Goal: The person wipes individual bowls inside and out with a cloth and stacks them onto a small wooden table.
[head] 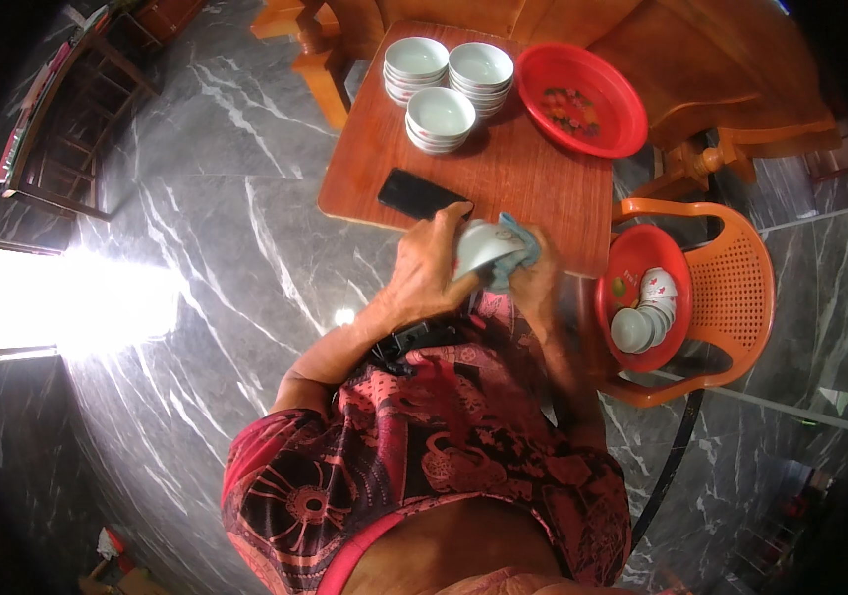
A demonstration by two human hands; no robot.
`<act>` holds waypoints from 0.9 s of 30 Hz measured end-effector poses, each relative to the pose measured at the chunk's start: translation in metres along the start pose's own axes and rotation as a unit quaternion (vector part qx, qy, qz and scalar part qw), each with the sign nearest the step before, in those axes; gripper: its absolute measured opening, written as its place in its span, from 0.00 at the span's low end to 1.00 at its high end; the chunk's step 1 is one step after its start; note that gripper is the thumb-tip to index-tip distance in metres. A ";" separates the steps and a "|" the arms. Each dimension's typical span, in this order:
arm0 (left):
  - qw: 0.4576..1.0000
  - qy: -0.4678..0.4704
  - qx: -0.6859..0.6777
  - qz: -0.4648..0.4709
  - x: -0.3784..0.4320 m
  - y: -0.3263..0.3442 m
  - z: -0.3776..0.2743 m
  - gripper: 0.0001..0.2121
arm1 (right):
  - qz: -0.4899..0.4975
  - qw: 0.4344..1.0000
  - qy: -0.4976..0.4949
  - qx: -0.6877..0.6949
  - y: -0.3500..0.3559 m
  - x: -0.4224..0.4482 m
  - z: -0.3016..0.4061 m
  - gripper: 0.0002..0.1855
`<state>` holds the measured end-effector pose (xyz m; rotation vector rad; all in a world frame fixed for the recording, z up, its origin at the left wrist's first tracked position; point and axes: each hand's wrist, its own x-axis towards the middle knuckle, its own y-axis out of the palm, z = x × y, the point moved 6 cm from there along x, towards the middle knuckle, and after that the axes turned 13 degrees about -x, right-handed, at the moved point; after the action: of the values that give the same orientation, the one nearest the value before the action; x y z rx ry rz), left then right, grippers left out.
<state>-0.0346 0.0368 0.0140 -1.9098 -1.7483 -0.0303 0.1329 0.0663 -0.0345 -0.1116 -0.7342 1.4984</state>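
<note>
Both hands hold a white bowl (pixel 479 245) with a printed pattern over my lap, at the near edge of a wooden table (pixel 543 201). My left hand (pixel 427 260) grips the bowl's left side. In my right hand (pixel 535 271) is a blue-green cloth (pixel 509 275), pressed against the bowl's right side. Just beyond my left hand lies a black smartphone (pixel 420 195). Three stacks of white bowls stand at the far left of the table: one at the back left (pixel 416 59), one at the back right (pixel 481 65), and a nearer one (pixel 440 115).
A red plastic basin (pixel 621 126) with a floral print rests at the table's far right corner. On an orange plastic chair (pixel 736 297) to the right sits another red basin (pixel 680 268) holding several white bowls (pixel 647 320). A carved wooden bench (pixel 728 74) stands behind the table.
</note>
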 end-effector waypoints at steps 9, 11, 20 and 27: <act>0.995 0.017 -0.083 -0.043 -0.006 0.001 0.006 0.33 | 0.018 0.996 -0.055 -0.067 -0.008 0.011 0.030 0.11; 0.992 0.032 -0.101 -0.069 -0.009 0.000 0.012 0.33 | 0.039 0.999 0.029 -0.012 0.002 0.003 0.018 0.11; 0.987 0.066 -0.082 -0.117 -0.012 -0.002 0.013 0.33 | 0.103 0.737 0.357 0.565 0.062 -0.046 0.005 0.21; 0.992 0.089 -0.007 -0.088 -0.003 -0.008 0.003 0.33 | 0.089 0.937 0.209 0.264 0.027 -0.020 -0.016 0.17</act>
<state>-0.0431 0.0348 0.0132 -1.7015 -1.7910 -0.2706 0.1196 0.0571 -0.0684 -0.0850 0.0338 1.7234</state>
